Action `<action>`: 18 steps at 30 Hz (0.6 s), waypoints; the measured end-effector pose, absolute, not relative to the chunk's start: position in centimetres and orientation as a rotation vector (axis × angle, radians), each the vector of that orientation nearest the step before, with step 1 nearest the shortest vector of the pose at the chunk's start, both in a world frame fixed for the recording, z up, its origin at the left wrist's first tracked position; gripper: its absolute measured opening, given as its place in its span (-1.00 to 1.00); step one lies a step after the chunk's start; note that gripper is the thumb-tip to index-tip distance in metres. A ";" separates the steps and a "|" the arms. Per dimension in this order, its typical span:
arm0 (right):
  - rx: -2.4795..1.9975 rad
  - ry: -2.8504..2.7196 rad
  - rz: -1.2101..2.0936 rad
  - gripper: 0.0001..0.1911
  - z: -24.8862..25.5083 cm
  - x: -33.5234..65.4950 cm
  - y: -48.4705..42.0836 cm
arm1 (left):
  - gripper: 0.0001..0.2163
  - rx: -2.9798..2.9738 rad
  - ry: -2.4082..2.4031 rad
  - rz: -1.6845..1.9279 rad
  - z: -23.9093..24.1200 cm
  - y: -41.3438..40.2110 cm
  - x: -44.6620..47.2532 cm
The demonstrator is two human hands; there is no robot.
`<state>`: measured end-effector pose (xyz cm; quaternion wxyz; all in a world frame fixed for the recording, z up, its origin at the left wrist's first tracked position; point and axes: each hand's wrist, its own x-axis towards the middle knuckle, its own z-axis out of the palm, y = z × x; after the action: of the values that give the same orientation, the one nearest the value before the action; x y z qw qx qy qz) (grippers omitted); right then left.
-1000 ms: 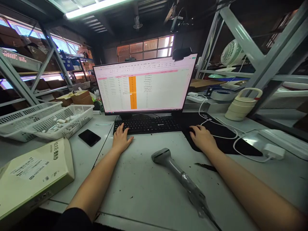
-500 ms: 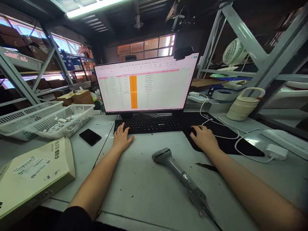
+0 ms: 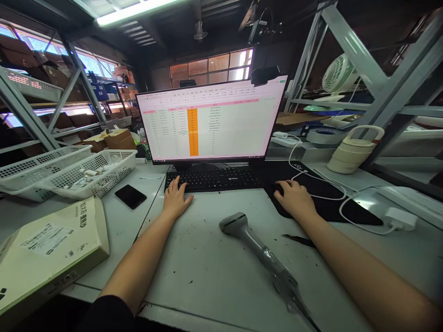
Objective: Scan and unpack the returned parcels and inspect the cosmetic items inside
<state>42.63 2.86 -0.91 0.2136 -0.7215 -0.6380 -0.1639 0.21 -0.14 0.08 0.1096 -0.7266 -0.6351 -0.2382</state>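
Observation:
My left hand (image 3: 176, 199) lies flat with its fingers stretched over the left end of a black keyboard (image 3: 214, 178). My right hand (image 3: 294, 199) is cupped over a dark mouse (image 3: 276, 188) on a black mouse pad (image 3: 332, 203). Behind the keyboard a monitor (image 3: 211, 121) shows a spreadsheet with an orange column. A grey handheld barcode scanner (image 3: 258, 249) lies on the table between my forearms, untouched.
A black phone (image 3: 130, 196) lies left of the keyboard. White mesh baskets (image 3: 86, 173) and a flat cream carton (image 3: 48, 244) fill the left side. White cables (image 3: 332, 193), a charger (image 3: 398, 217), tape rolls (image 3: 349, 154), a fan (image 3: 337, 76) and metal shelving stand at right.

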 end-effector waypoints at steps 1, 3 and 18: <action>-2.000 -1.770 -0.454 -0.54 -0.9 42.6 2.9 | -0.46 -2.136 -1.867 -0.700 0.1 -0.2 0.2; -1.992 -1.777 -0.448 -0.54 -0.9 42.6 2.9 | -0.47 -2.137 -1.866 -0.698 0.2 -0.2 0.2; -1.986 -1.768 -0.368 -0.52 -0.6 42.6 2.5 | -0.46 -2.149 -1.861 -0.684 0.2 -0.5 0.2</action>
<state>42.56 2.49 -0.64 0.2266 -0.7206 -0.6416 -0.1336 0.18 -0.45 0.22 0.1085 -0.7307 -0.6327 -0.2325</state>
